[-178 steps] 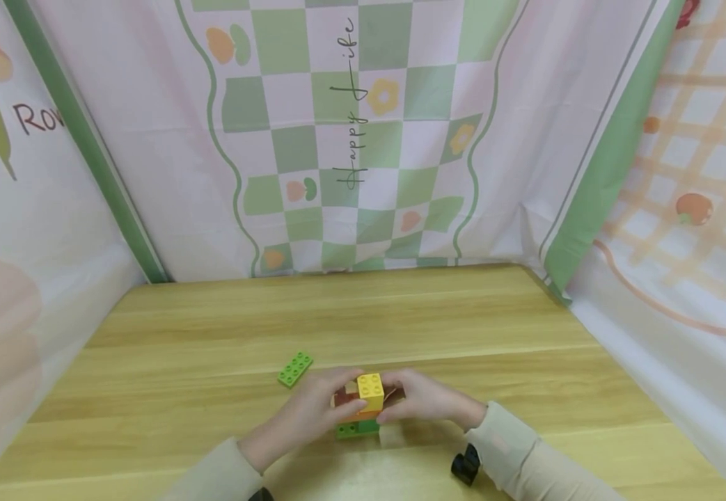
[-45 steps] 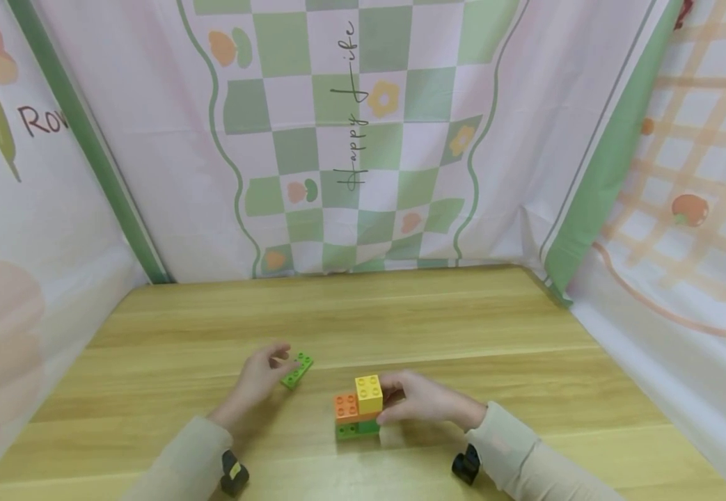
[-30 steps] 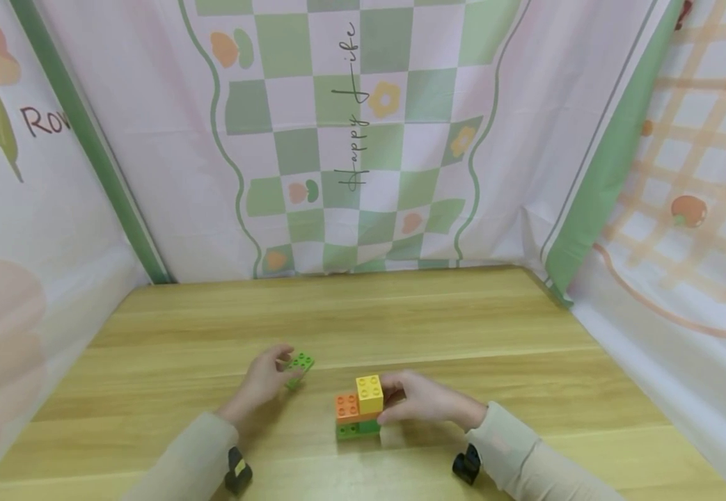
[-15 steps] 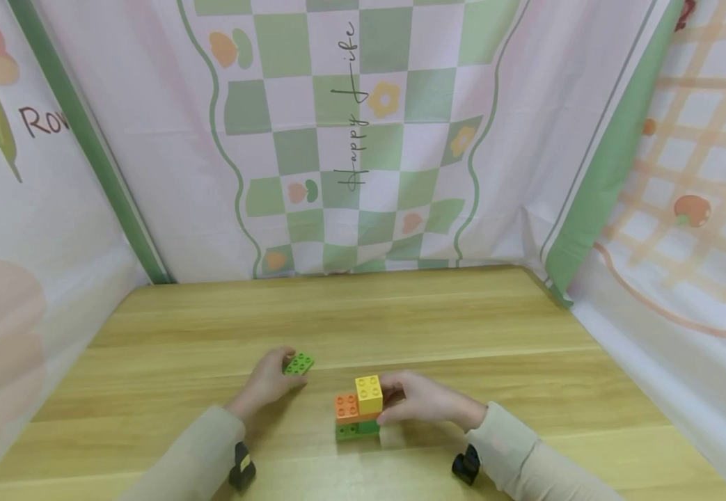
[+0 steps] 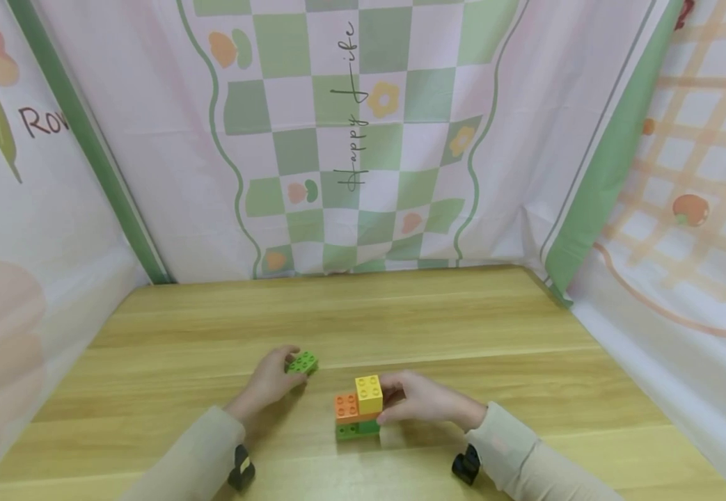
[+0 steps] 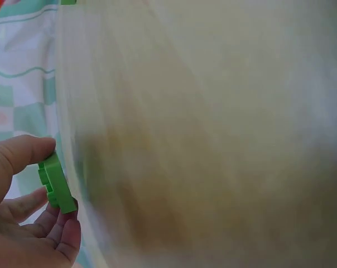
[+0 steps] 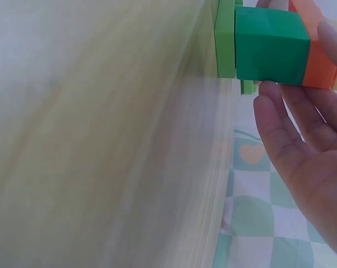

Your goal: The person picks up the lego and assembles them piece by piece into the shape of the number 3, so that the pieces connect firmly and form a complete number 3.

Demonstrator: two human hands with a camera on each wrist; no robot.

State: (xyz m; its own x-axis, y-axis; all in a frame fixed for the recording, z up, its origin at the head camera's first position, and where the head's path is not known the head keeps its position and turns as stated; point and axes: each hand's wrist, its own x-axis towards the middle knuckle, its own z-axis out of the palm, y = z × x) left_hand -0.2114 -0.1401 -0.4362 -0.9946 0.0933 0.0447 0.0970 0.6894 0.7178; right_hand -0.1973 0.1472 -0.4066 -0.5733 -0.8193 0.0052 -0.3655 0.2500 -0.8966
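My left hand (image 5: 271, 376) pinches a light green flat toy brick (image 5: 303, 362) between thumb and fingers, left of the stack. In the left wrist view the same brick (image 6: 57, 184) stands on edge in that picture, its studs towards the palm. My right hand (image 5: 422, 398) grips the right side of a stack of toy bricks. On top of the stack is a yellow block (image 5: 369, 394), over an orange brick (image 5: 346, 408). Beneath come a dark green block (image 7: 271, 44) and a light green flat brick (image 7: 225, 39), the lowest, at the tabletop.
The wooden table (image 5: 463, 327) carries the stack near its front middle. Patterned curtains (image 5: 375, 139) enclose the back and both sides. A small black device (image 5: 466, 465) sits at the right wrist, another (image 5: 241, 467) at the left.
The left hand left the stack, moved to the loose green brick and took hold of it. The brick has since turned and shifted slightly right. The right hand has stayed on the stack.
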